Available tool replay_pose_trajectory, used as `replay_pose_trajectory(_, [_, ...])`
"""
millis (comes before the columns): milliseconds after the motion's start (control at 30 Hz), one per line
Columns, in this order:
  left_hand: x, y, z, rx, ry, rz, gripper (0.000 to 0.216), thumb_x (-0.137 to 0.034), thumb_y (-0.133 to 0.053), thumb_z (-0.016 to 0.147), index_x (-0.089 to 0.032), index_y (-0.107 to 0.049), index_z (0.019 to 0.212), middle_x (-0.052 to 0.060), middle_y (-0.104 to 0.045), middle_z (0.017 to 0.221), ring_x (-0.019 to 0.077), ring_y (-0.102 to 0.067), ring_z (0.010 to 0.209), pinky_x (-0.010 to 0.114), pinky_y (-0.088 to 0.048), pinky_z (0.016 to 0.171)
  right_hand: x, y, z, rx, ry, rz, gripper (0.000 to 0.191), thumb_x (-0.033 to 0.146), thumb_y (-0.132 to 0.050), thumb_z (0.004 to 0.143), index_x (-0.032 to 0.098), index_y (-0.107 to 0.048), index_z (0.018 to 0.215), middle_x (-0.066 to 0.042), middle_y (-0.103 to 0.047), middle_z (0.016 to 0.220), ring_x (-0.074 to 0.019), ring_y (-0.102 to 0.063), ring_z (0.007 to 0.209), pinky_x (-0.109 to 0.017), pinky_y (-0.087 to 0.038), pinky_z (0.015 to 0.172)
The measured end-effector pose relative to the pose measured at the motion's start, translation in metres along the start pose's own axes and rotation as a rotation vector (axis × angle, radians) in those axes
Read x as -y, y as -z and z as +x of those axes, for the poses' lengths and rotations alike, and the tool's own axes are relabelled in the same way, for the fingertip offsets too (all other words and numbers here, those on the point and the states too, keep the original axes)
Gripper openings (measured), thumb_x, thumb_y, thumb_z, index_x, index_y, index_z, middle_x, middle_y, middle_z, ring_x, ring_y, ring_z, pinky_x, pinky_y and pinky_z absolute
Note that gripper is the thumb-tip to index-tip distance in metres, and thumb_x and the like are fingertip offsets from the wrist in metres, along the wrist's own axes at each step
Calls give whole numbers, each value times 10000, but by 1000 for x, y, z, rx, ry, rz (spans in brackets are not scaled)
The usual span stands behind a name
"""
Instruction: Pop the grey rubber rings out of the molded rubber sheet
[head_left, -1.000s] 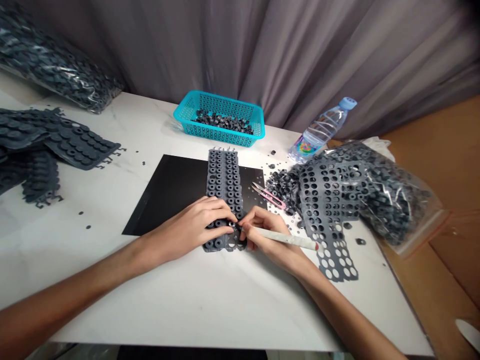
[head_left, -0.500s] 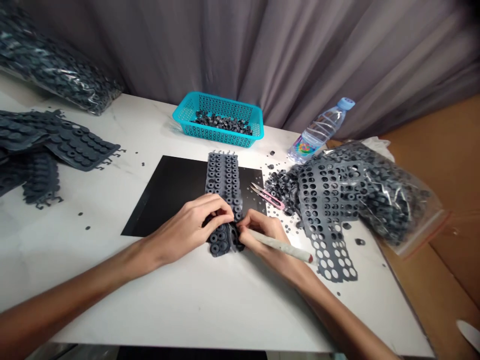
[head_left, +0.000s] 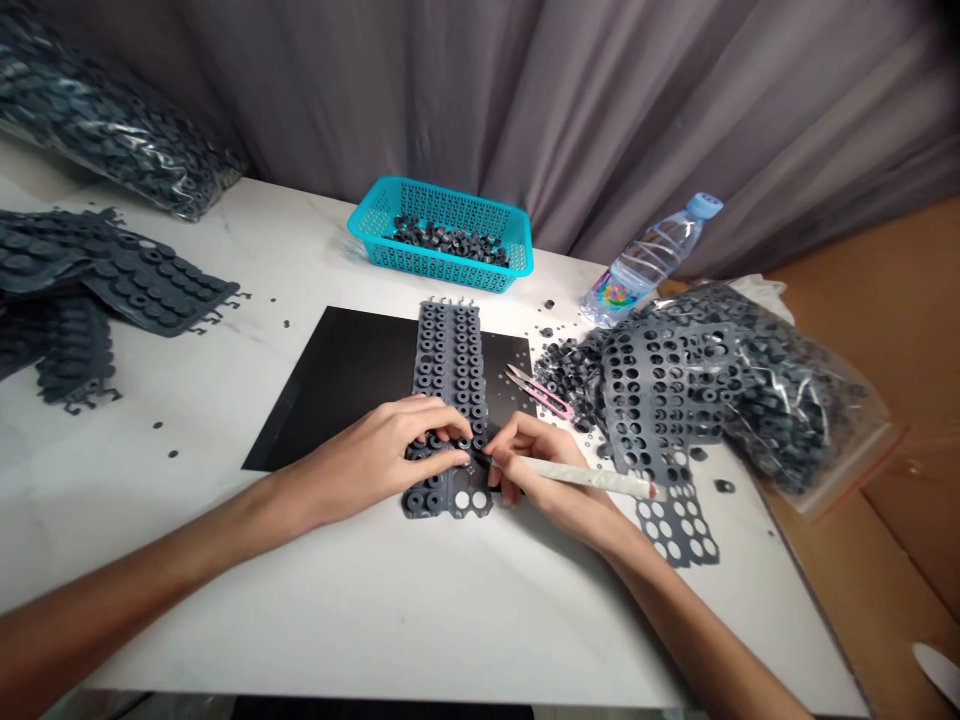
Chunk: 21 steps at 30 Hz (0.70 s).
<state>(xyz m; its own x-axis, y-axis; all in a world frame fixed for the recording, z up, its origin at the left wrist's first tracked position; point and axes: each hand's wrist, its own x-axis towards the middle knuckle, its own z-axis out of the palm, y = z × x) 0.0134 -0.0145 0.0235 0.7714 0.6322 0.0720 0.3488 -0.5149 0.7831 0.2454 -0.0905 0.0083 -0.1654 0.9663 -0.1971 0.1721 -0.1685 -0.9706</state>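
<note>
A dark grey moulded rubber sheet (head_left: 450, 350) with rows of round ring-shaped parts lies lengthwise, partly over a black mat (head_left: 345, 390). My left hand (head_left: 405, 440) is closed at its near part, thumb and curled fingers around a ring there. In my right hand (head_left: 536, 455) is a thin tool with a white wrapped handle (head_left: 585, 473), red at its end; its dark tip points at the sheet beside my left fingertips. Open holes show at the sheet's near right corner. Fingers partly hide the ring being handled.
A turquoise basket (head_left: 442, 270) of small dark parts stands behind. To the right are pink thread snips (head_left: 551, 398), loose parts (head_left: 562, 370), a punched-out sheet (head_left: 660, 400), a water bottle (head_left: 645, 260) and a plastic bag of parts (head_left: 795, 400). More sheets (head_left: 157, 285) and a bag (head_left: 112, 130) lie left.
Both hands have shifted slightly on the sheet, and the tool handle now lies flatter. The sheet's near right corner, earlier bent up, now lies flat with its holes showing.
</note>
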Motion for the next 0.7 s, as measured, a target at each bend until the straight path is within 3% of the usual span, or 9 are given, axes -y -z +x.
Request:
replay_pose_trajectory(200, [0, -2, -2, 34, -30, 100, 142, -274, -596, 1058, -228, -728, 1088, 18, -656, 1152, 190, -630, 1108, 307, -441, 994, 0, -3, -3, 29, 4, -82, 34, 173, -607, 902, 206, -610, 899, 16, -657, 726, -117, -570, 596, -216, -405, 528])
replay_pose_trajectory(500, [3, -9, 2, -9, -14, 96, 148, -273, -556, 1076, -201, -678, 1033, 19, -642, 1081, 192, -613, 1060, 304, -439, 959, 2, 1, -4, 52, 62, -147, 49, 199, -603, 949, 197, -606, 900, 31, -633, 709, -105, -540, 582, -213, -374, 524])
replay_pose_trajectory(700, [5, -8, 0, 14, -20, 50, 162, -298, -559, 1075, -208, -692, 1055, 22, -644, 1100, 189, -625, 1060, 293, -444, 959, 1, 4, -7, -29, 161, -180, 135, 299, -592, 1009, 203, -607, 916, 23, -631, 709, -112, -568, 586, -223, -394, 530])
